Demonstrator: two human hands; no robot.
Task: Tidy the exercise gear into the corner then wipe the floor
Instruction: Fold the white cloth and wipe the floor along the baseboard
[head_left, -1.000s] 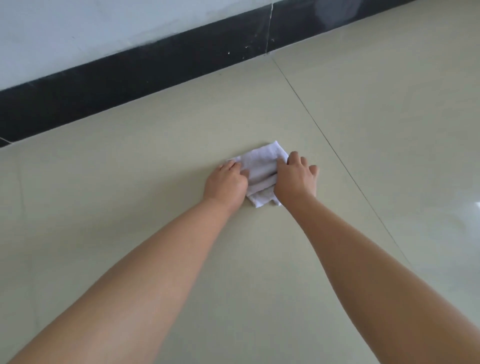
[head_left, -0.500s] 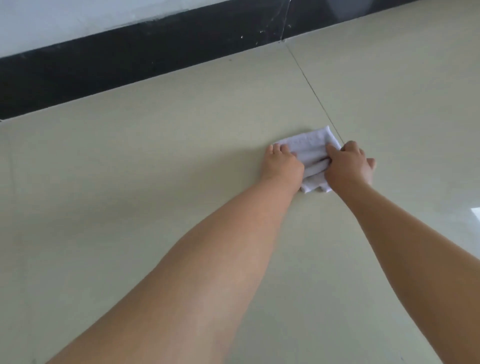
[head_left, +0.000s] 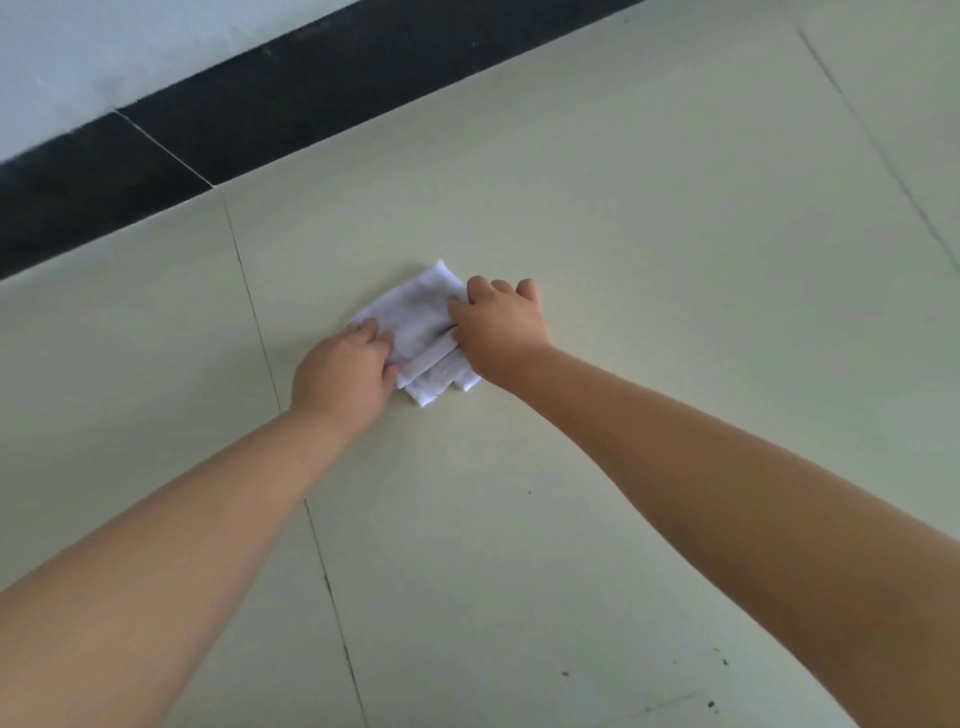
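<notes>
Both hands press a folded white cloth flat on the pale tiled floor, just right of a tile joint. The left hand lies palm-down on its near-left edge, the right hand on its right side, fingers curled over it. A black skirting board runs along the wall beyond

I can read no writing, label, brand, number or sign anywhere in my view. The folded white cloth is plain, the pale floor tiles carry only grout lines and a few dark specks, and the black skirting and the white wall above it are unmarked.
</notes>
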